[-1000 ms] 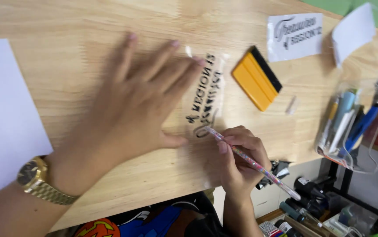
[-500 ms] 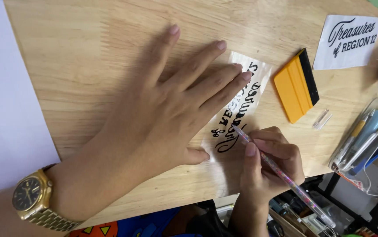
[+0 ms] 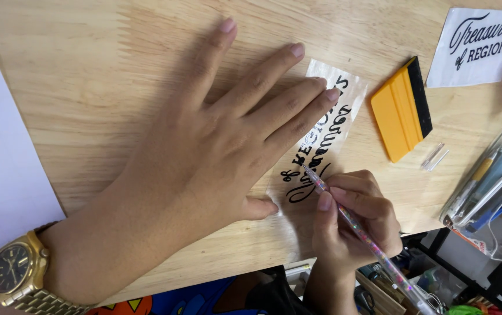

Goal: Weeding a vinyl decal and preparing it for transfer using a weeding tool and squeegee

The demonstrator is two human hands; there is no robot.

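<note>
Head view looks down on my two hands at a pale wooden table (image 3: 88, 70). The thing I work on is a clear sticker strip (image 3: 321, 134) with black lettering; its long axis runs on a slant from near my right hand up and away toward the yellow squeegee (image 3: 401, 109), and the letters read upside down from where I sit. My left hand (image 3: 216, 169) lies flat on the table with fingers spread apart, the two lower fingertips pressing on the strip's upper half and the thumb tip touching its near edge, so part of the lettering is hidden under my fingers. My right hand (image 3: 353, 221) is closed around a thin glittery pen tool (image 3: 356, 224), which slants from the lower right up to the left, its tip resting on the lettering about midway along the strip, just beyond my thumb. The tool's far end runs off toward the bottom edge and blurs into clutter below the table. The strip's clear edges are hard to make out against the wood. A gold wristwatch (image 3: 15, 274) sits on my left wrist. Well apart, at the upper right, lies a white lettered sticker (image 3: 478, 49), and a clear pouch of pens (image 3: 490, 186) sits at the right edge, cut off by the frame. White paper (image 3: 0, 163) covers the left side.
</note>
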